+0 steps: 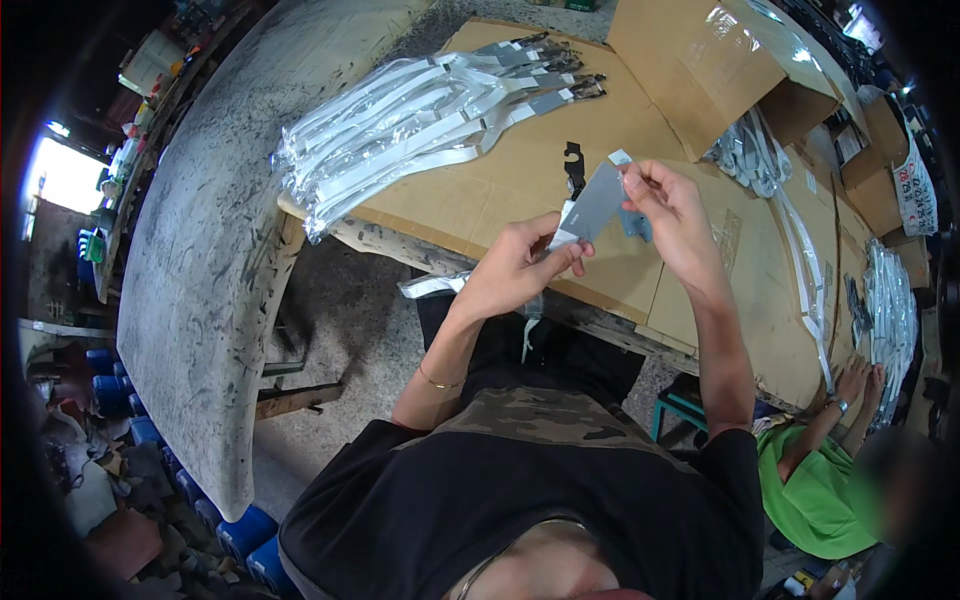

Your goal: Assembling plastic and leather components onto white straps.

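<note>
A grey card [596, 205] with white ends is held up in front of me, above the cardboard-covered table. The fingers of my left hand [512, 268] are closed on its lower end. Its upper end is pinched between thumb and fingers of my right hand [664, 205]. Just behind the card, a black plastic hook [574, 168] points up; whether it joins the card I cannot tell. A shiny white strap [434, 286] shows by my left wrist at the table's front edge. Something small and blue-grey [636, 224] lies behind my right fingers, partly hidden.
A pile of white straps in clear plastic [400, 130], with grey cards and black hooks, lies at the far left. An open cardboard box [700, 70] stands at the back right. At far right, a person in green [815, 490] has hands beside more wrapped straps [890, 310].
</note>
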`<state>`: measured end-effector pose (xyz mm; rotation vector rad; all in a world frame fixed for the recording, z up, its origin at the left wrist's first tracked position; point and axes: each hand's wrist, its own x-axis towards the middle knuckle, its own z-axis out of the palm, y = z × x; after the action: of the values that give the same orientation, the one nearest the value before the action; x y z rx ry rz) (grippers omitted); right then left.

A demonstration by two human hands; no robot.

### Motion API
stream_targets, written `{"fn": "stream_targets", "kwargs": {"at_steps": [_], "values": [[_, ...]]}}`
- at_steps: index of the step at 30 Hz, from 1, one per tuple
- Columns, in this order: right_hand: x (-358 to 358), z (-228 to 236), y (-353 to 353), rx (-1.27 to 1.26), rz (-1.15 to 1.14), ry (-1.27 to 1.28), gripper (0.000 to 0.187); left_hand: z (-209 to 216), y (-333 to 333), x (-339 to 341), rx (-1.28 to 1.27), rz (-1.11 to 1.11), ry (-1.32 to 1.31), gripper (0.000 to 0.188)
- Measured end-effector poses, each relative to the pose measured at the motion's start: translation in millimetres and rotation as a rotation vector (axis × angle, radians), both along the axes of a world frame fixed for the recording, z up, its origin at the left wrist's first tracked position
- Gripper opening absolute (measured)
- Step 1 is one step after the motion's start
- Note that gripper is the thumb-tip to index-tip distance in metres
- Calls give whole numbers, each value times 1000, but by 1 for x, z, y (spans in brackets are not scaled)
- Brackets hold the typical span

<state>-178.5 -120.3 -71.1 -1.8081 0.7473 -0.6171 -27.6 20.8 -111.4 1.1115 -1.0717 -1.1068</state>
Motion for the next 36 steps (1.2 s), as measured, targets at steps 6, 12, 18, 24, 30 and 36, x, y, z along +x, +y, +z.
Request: {"fn": "stream_targets", "kwargs": {"at_steps": [6,12,18,24,30,36], "values": [[9,3,4,-56,8,-45,28,11,-3,2,49,53,-216,14],[12,23,1,-112,68,-2,28,25,-6,19,104,13,-237,16],[28,21,0,-99,33,-123,26,39,-10,19,6,56,-333,13],[38,19,10,-91,86,-223,21,47,-5,34,58,69,-356,16],[45,33,28,-228,-46,-220,19,50,-2,38,41,164,-435,20],[43,36,29,-369,75,-163,17,52,5,41,33,275,-520,21]]}}
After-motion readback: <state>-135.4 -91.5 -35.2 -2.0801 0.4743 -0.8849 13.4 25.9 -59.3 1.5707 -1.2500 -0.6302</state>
